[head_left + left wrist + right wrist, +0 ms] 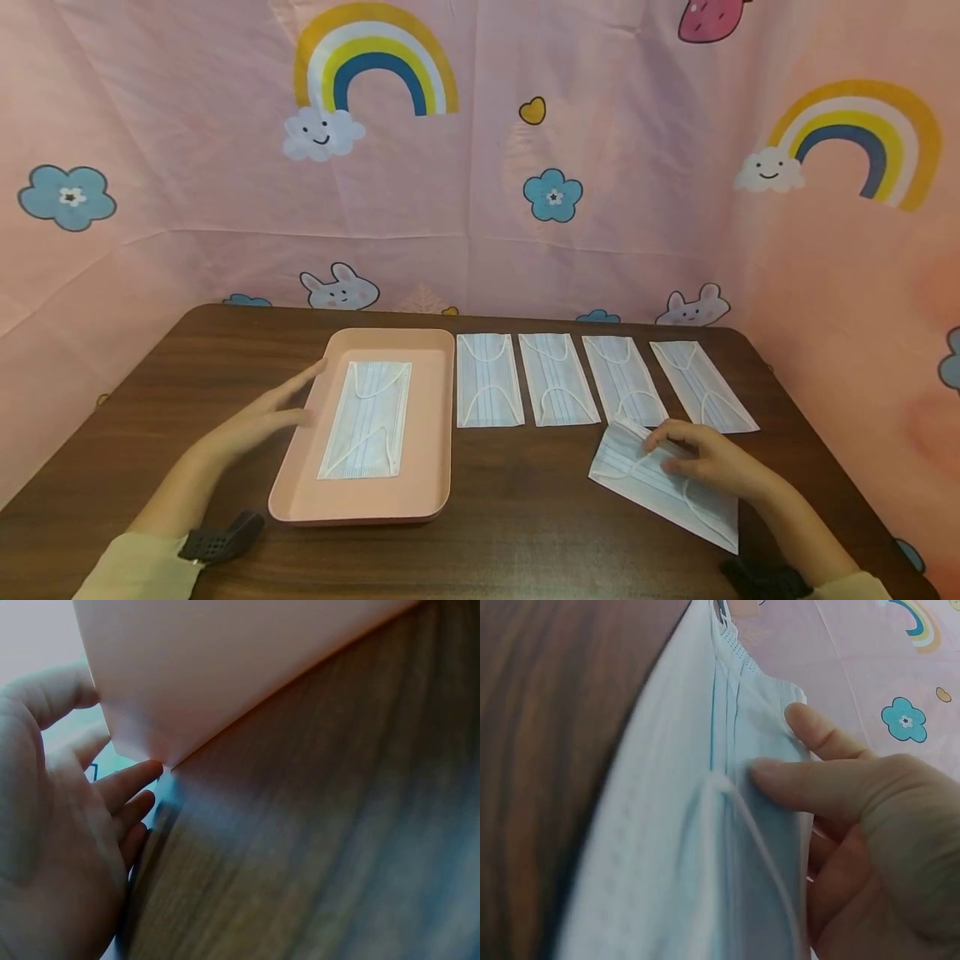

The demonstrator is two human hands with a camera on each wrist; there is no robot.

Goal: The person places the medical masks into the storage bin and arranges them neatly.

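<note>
My right hand (716,462) pinches a pale blue pleated face mask (651,483) near one long edge, between thumb and fingers. The held mask is tilted, and its white ear loop (754,832) shows in the right wrist view. At the left stands a pink rectangular tray (429,433), with one face mask (366,425) lying flat inside. My left hand (251,425) is at the tray's left side, fingers extended and touching its rim. From the left wrist, the thumb and fingertips appear against the tray's outer wall (225,667).
Right of the tray, several more face masks lie in a row: the nearest mask (489,383) beside the tray, the farthest mask (705,387) slanting at the right. Beneath everything is a dark wooden table (517,517). A pink patterned cloth (480,183) hangs behind and at both sides.
</note>
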